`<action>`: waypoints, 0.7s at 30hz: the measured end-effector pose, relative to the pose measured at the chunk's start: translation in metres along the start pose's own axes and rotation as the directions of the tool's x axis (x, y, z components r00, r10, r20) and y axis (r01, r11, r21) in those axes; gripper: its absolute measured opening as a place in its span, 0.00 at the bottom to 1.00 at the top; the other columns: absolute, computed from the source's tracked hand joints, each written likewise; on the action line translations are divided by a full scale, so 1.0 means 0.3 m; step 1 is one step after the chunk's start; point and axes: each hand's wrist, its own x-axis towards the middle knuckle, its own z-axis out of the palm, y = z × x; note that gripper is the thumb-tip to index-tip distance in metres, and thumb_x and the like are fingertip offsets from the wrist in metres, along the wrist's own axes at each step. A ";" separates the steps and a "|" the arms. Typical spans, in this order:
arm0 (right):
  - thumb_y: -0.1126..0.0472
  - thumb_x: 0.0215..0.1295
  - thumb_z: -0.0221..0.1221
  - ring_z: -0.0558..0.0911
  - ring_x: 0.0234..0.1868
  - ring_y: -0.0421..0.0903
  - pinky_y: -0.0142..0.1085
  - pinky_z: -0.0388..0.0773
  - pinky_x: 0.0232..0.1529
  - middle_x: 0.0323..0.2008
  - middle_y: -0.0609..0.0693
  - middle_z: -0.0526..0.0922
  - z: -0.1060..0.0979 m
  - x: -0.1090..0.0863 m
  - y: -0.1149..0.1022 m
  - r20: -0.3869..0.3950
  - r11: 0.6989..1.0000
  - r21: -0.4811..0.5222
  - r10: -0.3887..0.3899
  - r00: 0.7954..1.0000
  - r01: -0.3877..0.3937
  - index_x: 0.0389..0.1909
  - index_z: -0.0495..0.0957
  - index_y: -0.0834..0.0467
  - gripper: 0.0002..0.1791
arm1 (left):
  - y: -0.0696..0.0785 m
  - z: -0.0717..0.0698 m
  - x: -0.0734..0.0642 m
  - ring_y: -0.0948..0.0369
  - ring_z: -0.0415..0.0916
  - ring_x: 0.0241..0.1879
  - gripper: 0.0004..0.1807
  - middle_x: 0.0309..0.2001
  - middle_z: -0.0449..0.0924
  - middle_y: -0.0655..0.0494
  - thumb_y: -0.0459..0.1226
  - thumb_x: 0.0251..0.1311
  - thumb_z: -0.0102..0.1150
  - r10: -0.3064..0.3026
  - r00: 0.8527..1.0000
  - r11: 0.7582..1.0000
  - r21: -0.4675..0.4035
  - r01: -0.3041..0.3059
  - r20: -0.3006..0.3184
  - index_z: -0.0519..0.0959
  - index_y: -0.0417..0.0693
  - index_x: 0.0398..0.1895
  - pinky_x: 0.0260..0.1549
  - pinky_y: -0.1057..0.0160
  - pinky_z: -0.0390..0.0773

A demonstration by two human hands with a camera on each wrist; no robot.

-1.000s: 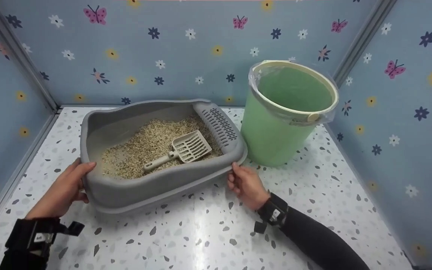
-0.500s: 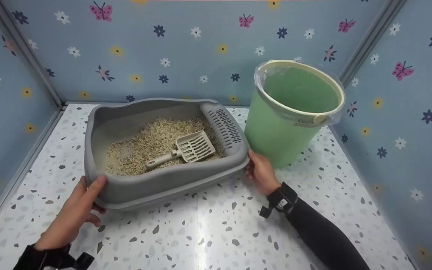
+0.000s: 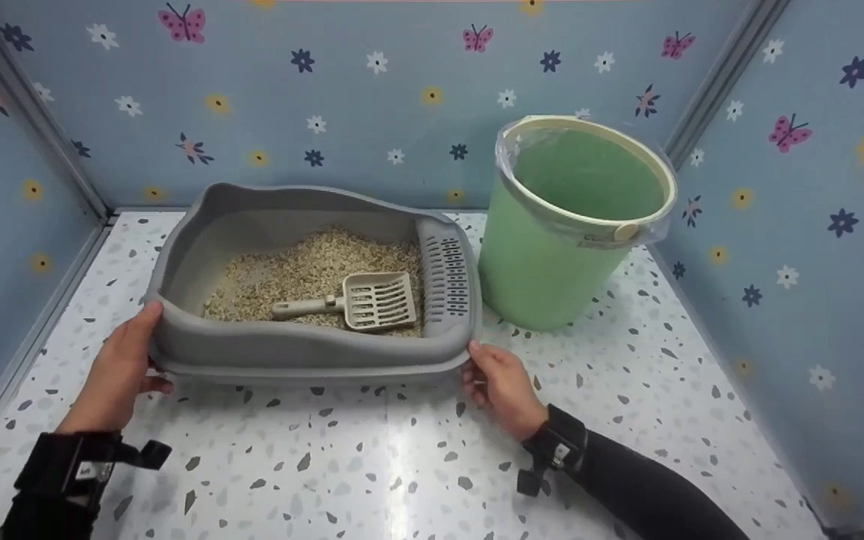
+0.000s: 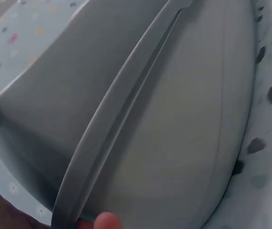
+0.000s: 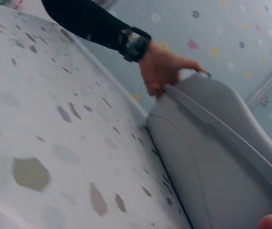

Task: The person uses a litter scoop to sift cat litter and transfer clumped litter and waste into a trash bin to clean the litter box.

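A grey litter box [image 3: 312, 349] with a slotted panel [image 3: 448, 281] at its right end stands on the speckled surface. Its long side runs roughly level across the head view. Inside, a beige litter scoop [image 3: 379, 301] lies on tan granular litter [image 3: 327, 259], handle to the left. My left hand [image 3: 113, 367] grips the box's near left corner, thumb on the rim and fingers under the outer lip; it also shows in the right wrist view. At the near right corner, my right hand [image 3: 503, 386] pinches the lower lip, fingers curled beneath.
A green bin [image 3: 541, 277] with a cream rim and clear liner stands right of the litter box, very close to it. Flower-and-butterfly wall panels [image 3: 372, 90] enclose the back and both sides. White speckled surface [image 3: 342, 465] extends in front.
The litter box has turned clockwise: its right end came nearer and its left end went back towards the wall. Both hands moved with the corners. The scoop turned along with the box.
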 end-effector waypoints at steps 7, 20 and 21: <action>0.47 0.91 0.51 0.75 0.24 0.42 0.32 0.68 0.23 0.27 0.47 0.81 -0.047 0.087 -0.008 0.011 0.999 -0.024 -0.021 1.000 0.021 0.36 0.86 0.54 0.24 | 0.021 0.051 -0.020 0.56 0.77 0.44 0.55 0.65 0.65 0.32 0.72 0.82 0.32 -0.043 0.999 0.998 0.033 0.044 -0.026 0.52 0.30 0.86 0.33 0.55 0.88; 0.50 0.91 0.50 0.71 0.25 0.41 0.31 0.64 0.24 0.28 0.47 0.78 -0.062 0.216 -0.037 0.033 0.996 0.059 -0.065 0.997 0.063 0.49 0.86 0.60 0.21 | 0.023 0.207 -0.091 0.56 0.80 0.38 0.33 0.57 0.65 0.46 0.62 0.85 0.51 -0.041 0.998 0.944 -0.326 0.053 0.042 0.50 0.59 0.75 0.27 0.61 0.82; 0.49 0.91 0.50 0.71 0.25 0.41 0.31 0.64 0.24 0.27 0.47 0.77 -0.058 0.201 -0.031 0.035 0.996 0.063 -0.064 0.997 0.061 0.49 0.86 0.60 0.21 | 0.027 0.202 -0.075 0.57 0.80 0.38 0.33 0.58 0.65 0.47 0.62 0.84 0.52 -0.045 0.998 0.939 -0.340 0.057 0.045 0.50 0.61 0.74 0.28 0.62 0.82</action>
